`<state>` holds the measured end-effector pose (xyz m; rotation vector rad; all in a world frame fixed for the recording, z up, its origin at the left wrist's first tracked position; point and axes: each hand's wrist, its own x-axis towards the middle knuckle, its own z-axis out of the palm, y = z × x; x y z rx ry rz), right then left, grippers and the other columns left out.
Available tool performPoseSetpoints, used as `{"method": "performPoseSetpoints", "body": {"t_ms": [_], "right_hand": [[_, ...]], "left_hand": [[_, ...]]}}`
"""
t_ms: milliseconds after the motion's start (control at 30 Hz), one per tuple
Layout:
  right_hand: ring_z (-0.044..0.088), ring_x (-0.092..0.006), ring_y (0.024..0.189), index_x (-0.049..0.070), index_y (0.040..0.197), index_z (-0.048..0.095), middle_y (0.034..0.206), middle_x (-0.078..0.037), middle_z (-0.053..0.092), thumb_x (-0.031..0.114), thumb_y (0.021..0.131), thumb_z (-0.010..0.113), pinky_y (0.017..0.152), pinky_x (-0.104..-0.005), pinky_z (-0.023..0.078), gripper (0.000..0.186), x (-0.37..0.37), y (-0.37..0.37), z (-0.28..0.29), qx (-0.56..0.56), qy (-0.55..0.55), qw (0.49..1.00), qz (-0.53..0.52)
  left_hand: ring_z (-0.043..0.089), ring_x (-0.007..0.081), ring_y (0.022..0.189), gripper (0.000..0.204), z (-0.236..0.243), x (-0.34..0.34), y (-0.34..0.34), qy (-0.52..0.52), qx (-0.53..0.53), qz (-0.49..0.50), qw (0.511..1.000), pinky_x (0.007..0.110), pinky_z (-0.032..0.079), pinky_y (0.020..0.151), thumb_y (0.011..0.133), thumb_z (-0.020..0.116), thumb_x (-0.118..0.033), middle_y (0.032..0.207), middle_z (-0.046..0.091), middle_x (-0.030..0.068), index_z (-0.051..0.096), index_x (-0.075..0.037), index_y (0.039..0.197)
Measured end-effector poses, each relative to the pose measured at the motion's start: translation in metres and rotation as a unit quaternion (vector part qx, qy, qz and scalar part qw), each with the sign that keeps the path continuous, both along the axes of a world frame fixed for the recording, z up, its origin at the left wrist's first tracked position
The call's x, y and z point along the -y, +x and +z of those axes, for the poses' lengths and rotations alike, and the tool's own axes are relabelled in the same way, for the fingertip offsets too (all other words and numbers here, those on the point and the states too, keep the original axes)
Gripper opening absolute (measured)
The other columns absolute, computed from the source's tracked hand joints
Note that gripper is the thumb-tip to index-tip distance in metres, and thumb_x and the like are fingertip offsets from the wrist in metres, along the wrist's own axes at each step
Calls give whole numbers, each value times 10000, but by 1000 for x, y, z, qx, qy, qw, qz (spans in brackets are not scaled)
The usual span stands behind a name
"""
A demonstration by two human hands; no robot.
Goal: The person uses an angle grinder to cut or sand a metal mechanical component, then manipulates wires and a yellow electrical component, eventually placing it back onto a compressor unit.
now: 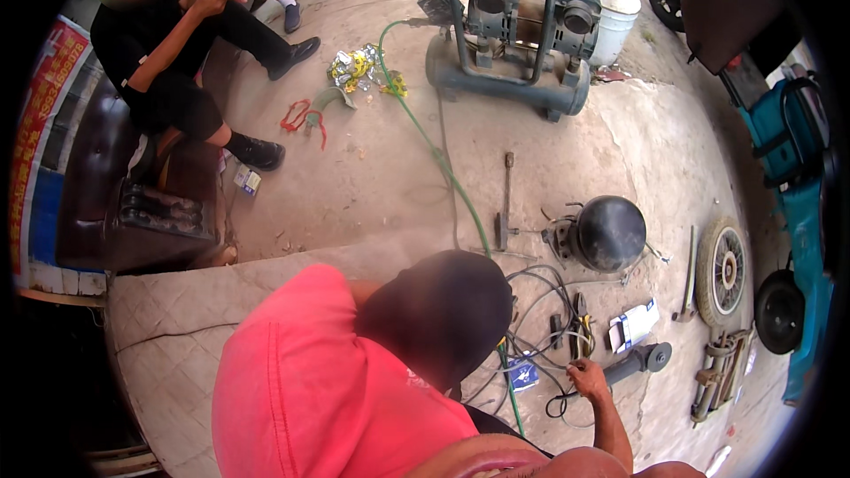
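My right hand (586, 377) is low over the ground with its fingers curled together. A grey cable (542, 359) runs up to the fingertips, but what they hold is too small to make out. Right beside the hand lies an angle grinder (639, 364). Pliers with yellow and black handles (582, 327) and a blue-and-white packet (524, 373) lie among looped dark cables. Just beyond is an opened white-and-blue box (632, 326). My left hand is hidden; only a strip of that arm shows between the red sleeve (297, 363) and a dark rounded shape, probably my knee (438, 314).
A green hose (443, 164) leads to an air compressor (509, 71). Nearer are a black domed device (609, 235) and a long metal tool (508, 190). A spoked wheel (726, 270) and a teal vehicle (801, 239) are at right. A person (168, 53) sits on a dark seat.
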<state>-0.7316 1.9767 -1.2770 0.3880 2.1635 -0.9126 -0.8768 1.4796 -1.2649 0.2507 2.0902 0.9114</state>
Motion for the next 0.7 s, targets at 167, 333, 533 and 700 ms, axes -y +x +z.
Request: {"method": "performPoseSetpoints", "body": {"t_ms": [167,333,533,700], "right_hand": [[709,-369,1079,-7,1153,729,1095,-243,740,390,846,671,956,-413,537,505,6,-12,18,39,6,999,-5],[722,-196,763,-46,1092,726,865,-123,762,280,911,673,735,-323,563,377,2,-3,8,-22,10,999,22],[713,-315,966,-4,1124,733,1014,-197,749,367,869,674,875,-388,549,455,11,3,22,23,6,1000,9],[703,-367,1063,47,1104,749,1093,-220,737,412,851,686,938,-445,543,448,13,3,17,18,18,1000,5]], "left_hand": [[682,269,913,323,2,-2,0,1,1,4,1000,406,525,824,969,640,-317,965,705,152,679,-35,1120],[683,272,915,321,-3,-2,5,7,2,8,1000,408,525,826,970,638,-316,965,707,154,679,-35,1120],[685,276,917,320,-7,-3,7,11,0,6,1000,410,525,828,971,636,-314,965,709,156,680,-35,1120],[686,279,918,319,-34,-19,-3,38,8,7,999,413,526,830,972,634,-313,965,710,158,681,-35,1120]]}}
